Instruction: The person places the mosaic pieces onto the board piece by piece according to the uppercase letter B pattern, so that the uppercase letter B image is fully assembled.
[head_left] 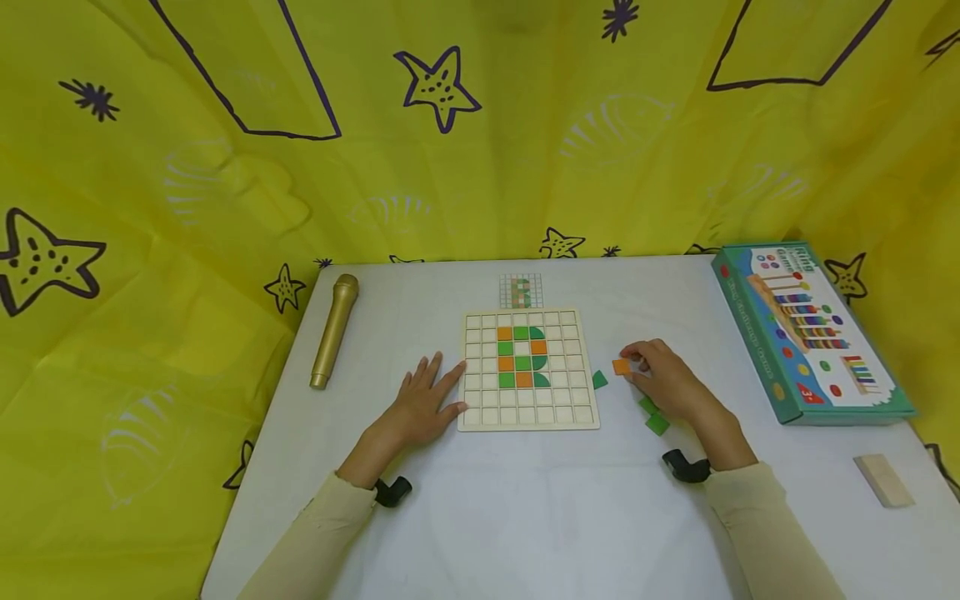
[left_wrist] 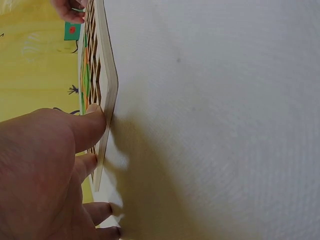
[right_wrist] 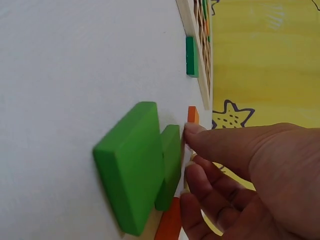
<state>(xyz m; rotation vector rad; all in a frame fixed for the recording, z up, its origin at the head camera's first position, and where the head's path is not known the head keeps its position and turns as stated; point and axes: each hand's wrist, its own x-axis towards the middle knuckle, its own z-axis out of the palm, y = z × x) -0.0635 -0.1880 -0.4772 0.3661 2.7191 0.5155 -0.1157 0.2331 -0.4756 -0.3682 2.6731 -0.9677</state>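
A wooden grid board [head_left: 530,419] lies mid-table, with orange, green and dark green tiles set in some of its squares. The left hand [head_left: 422,408] rests at the board's left edge, fingers spread, thumb and index finger touching it; the left wrist view shows this hand [left_wrist: 55,165] too. Right of the board, the right hand [head_left: 669,382] pinches an orange tile [head_left: 621,367] between thumb and fingers. In the right wrist view that hand [right_wrist: 250,175] is at the orange tile [right_wrist: 193,115], beyond loose green tiles [right_wrist: 132,165]. A dark green tile [head_left: 599,380] lies between board and hand.
A printed pattern card [head_left: 521,291] lies behind the board. On the left is a gold microphone [head_left: 334,332]; on the right, a boxed game [head_left: 813,333] and a small wooden block [head_left: 884,481]. A yellow patterned cloth [head_left: 465,183] hangs behind the white table.
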